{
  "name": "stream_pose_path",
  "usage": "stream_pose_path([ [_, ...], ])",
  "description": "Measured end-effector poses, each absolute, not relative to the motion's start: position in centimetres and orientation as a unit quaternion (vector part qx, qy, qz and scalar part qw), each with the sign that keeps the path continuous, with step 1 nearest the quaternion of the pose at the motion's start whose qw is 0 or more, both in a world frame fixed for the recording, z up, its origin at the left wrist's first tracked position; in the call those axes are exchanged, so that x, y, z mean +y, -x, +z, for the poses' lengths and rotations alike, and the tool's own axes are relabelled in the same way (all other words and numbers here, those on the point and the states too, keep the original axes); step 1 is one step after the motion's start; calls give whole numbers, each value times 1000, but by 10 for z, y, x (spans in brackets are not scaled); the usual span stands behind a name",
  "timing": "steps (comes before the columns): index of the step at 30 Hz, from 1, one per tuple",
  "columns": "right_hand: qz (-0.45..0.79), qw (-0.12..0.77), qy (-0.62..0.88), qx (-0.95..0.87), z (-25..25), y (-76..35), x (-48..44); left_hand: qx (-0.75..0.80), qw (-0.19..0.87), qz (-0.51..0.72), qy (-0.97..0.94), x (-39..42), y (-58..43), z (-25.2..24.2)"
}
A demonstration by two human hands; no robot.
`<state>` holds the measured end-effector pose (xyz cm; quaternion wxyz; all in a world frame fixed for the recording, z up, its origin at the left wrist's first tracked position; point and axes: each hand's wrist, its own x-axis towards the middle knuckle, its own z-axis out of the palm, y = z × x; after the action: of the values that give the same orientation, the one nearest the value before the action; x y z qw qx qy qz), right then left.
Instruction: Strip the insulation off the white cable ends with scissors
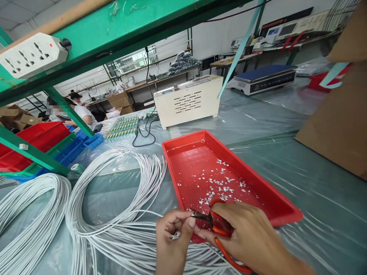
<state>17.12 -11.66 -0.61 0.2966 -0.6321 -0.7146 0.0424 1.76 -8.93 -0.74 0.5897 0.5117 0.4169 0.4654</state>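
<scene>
My left hand (172, 238) is closed, pinching a white cable (175, 235) between thumb and fingers. A short whitish end of it shows among the curled fingers. In my right hand (249, 233) is a pair of orange-handled cutters (212, 219). Their dark jaws point left and meet the left fingertips, where the fingers partly hide the cable's tip. Both hands are over the near edge of a red tray (186, 191), which has many small silvery-white scraps (226, 188) scattered on its floor. Coiled white cables (114, 225) lie beside and below my left hand.
Another coil of white cable (31, 217) lies at the far left. Behind the tray stand a cream metal box (189, 101) and a blue-topped scale (263, 78). A cardboard box (338, 110) stands right; a green frame beam (137, 23) crosses overhead. People sit back left.
</scene>
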Motion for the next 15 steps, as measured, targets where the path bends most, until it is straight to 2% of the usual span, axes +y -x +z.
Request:
stream_pose_path([
  [15,43,290,632,-717,-6,-174,-118,423,580,485,-500,-92,-19,-8],
])
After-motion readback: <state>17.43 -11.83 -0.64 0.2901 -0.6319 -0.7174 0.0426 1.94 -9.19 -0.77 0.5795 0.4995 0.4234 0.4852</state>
